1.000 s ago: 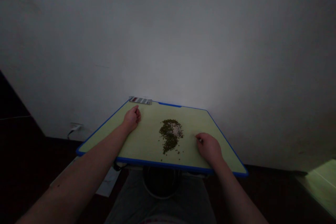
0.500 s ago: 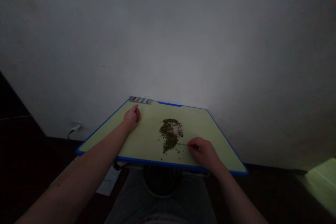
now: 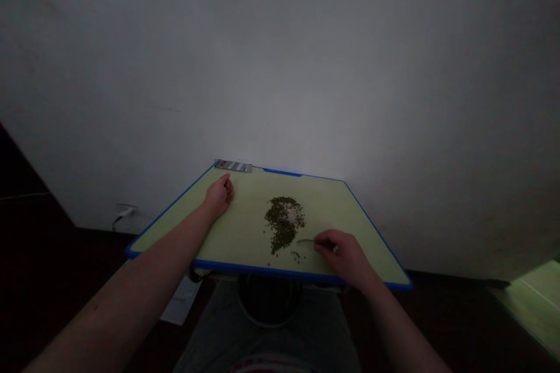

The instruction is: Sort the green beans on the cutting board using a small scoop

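Right hand (image 3: pixel 343 253) has moved in toward the pile of small dark-green seeds (image 3: pixel 283 222), its fingers pinched together on a thin pale pick (image 3: pixel 307 241), held low so the tip sits just beside the seeds in mid-board. Left hand (image 3: pixel 220 196) rests well apart on the green board (image 3: pixel 236 245), fingers loosely curled and clear of the pile, and a foil strip (image 3: pixel 233 166) lies at the far edge.

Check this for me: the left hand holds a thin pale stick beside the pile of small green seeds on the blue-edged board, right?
Not quite: the head view shows the right hand holding the thin pale stick beside the pile of small green seeds; the left hand rests on the blue-edged board.
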